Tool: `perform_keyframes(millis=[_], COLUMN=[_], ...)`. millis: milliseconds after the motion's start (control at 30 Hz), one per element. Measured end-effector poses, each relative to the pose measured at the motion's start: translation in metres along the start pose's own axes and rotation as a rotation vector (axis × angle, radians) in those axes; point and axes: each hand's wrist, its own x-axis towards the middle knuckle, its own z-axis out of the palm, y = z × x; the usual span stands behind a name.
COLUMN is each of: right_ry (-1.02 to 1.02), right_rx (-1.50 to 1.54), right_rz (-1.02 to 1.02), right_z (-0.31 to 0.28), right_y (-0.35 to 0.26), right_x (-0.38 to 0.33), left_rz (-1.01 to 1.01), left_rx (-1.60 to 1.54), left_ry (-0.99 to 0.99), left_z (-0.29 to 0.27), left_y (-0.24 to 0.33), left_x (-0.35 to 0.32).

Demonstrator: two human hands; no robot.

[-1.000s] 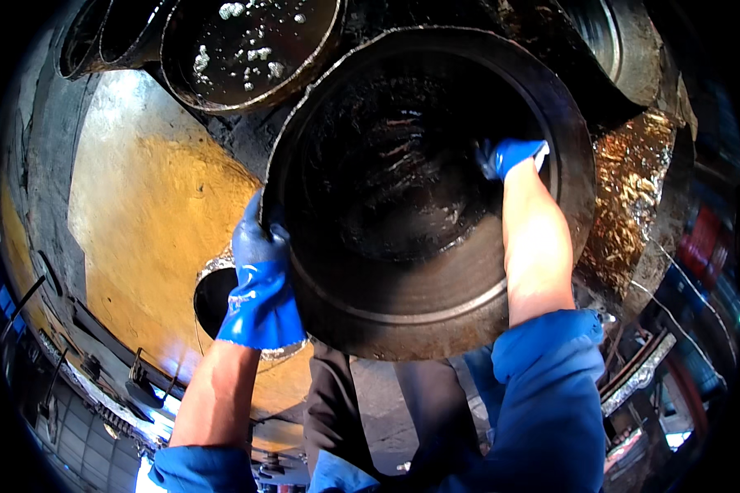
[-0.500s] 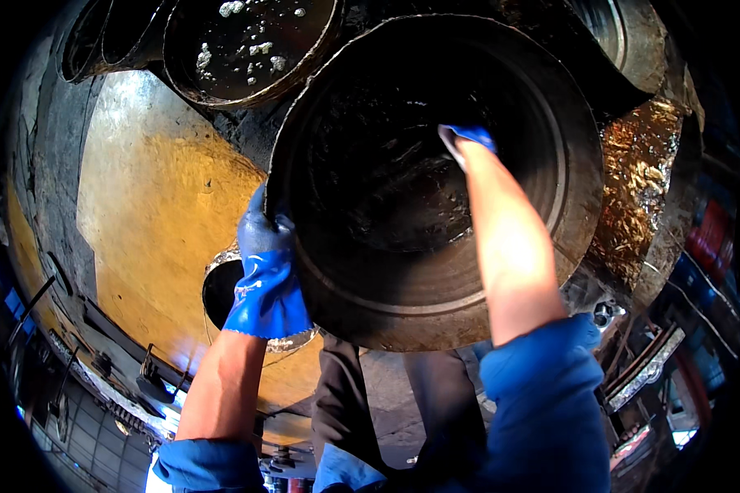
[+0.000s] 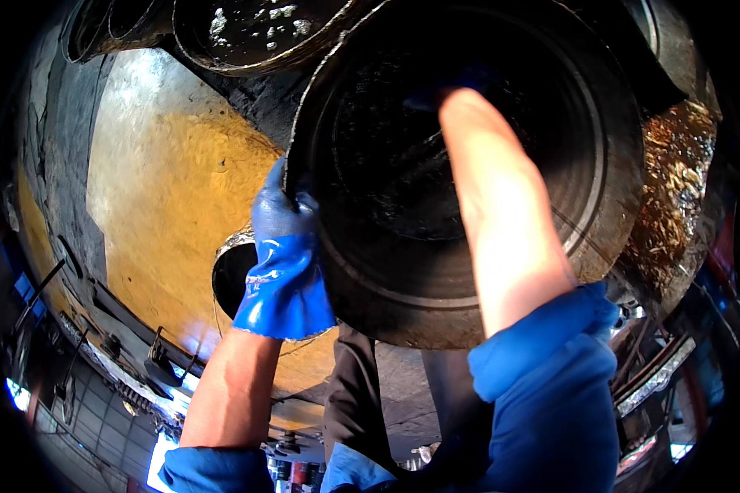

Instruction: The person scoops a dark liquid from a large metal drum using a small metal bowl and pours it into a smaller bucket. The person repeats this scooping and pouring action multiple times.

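Note:
A large round blackened drum (image 3: 419, 327) with a wide mouth faces me, its inside very dark with a few wet-looking glints. On its left rim my left hand (image 3: 281, 215), in a long blue rubber glove, is closed, thumb to the inside and fingers to the outside. My right forearm reaches deep into the drum. At its end my right hand (image 3: 427, 99), also in a blue glove, is mostly lost in shadow and blur near the inner wall, and its fingers cannot be made out.
At the upper left stands a drum (image 3: 279, 66) of dark liquid with pale floating lumps. A worn yellow-and-grey metal sheet (image 3: 173, 164) lies left. Behind my left glove is a small bucket (image 3: 228, 271). A tray of wet brown shavings (image 3: 674, 181) stands right.
My right hand has moved up and left, deeper into the dark of the drum. The left hand keeps its hold on the rim. The whole view has shifted slightly.

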Motion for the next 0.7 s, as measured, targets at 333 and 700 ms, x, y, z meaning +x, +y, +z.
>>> perform_keyframes(millis=[333, 700], right_ry=[0.139, 0.253], right_rx=[0.46, -0.49], right_rz=[-0.006, -0.36], right_z=[0.145, 0.003], right_y=[-0.064, 0.137], right_x=[-0.086, 0.018], left_rz=[0.027, 0.037], left_rx=[-0.033, 0.088], left_ry=[0.007, 0.032], left_z=[0.026, 0.005], left_y=[-0.002, -0.012], left_x=[0.002, 0.005])
